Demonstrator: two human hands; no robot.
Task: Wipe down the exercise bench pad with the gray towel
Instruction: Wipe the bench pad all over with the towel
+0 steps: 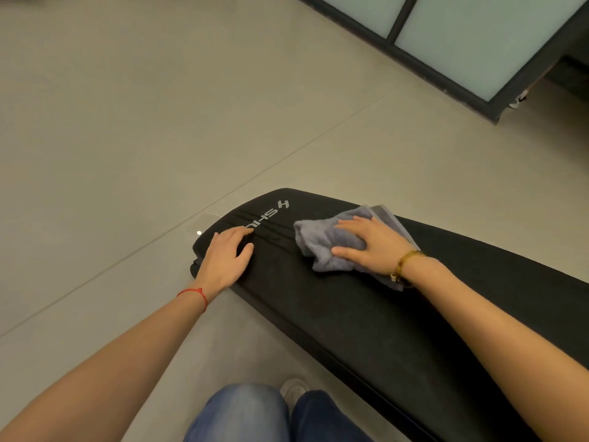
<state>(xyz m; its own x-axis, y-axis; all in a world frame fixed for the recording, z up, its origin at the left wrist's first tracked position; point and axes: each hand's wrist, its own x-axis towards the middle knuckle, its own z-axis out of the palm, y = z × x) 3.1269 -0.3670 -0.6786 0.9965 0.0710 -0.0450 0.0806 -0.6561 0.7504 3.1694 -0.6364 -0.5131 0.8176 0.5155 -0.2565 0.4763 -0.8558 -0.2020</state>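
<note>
My left hand (227, 258) lies flat on the near-left end of the black exercise bench pad (366, 317), its grip open with fingers spread and holding nothing, fingertips touching the white printed lettering (271, 213); a red string bracelet (195, 296) circles that wrist. To its right, apart from it, my right hand (371, 245) presses palm-down on the one gray towel (330, 242), which is bunched on the surface toward its far edge. That grip is spread flat over the cloth, with the thumb on its near side; towel folds stick out beyond my fingers and behind my wrist. A gold bracelet (404, 264) sits on the right wrist. Two hands, one towel, one pad, all above the tiled floor (127, 138).
</note>
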